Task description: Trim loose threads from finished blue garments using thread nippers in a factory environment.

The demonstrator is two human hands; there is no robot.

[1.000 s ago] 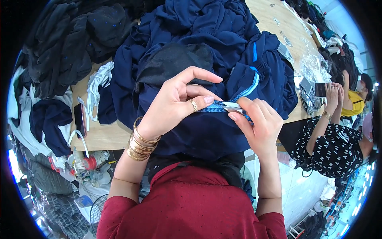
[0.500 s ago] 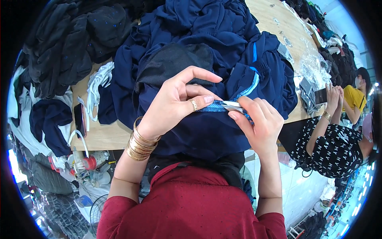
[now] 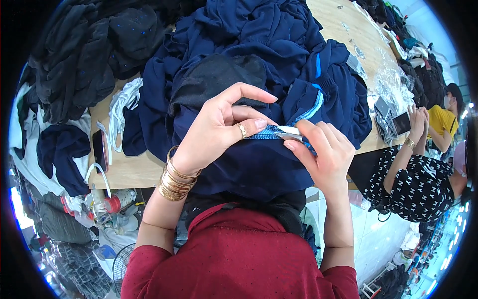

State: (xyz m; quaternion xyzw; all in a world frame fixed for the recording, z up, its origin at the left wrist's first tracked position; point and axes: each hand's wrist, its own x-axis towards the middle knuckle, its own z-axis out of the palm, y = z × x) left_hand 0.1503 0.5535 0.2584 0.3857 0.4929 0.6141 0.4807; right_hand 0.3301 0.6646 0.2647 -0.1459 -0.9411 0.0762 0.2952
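Note:
Across the front of the table lies a navy garment [image 3: 249,169] with a blue stitched seam edge [image 3: 265,134]. My left hand [image 3: 216,122] pinches that edge between thumb and fingers, with its index finger raised and curved above. Gold bangles and a ring are on this arm and hand. My right hand [image 3: 326,144] is closed on small silver thread snips [image 3: 289,132]. Their blades point left and lie against the seam, close to my left fingertips. The lower part of the snips is hidden in my right palm.
Navy garments [image 3: 249,30] are heaped beyond my hands, black ones [image 3: 84,55] at far left. White straps [image 3: 122,109] and a phone [image 3: 101,149] lie on the wooden table [image 3: 127,172]. At right, a co-worker's hands [image 3: 417,122] are near plastic-wrapped packages [image 3: 384,117].
The snips and my right fingertips have shifted very slightly left along the seam. My left hand keeps its place. The dark item by the co-worker's hands has lowered a little.

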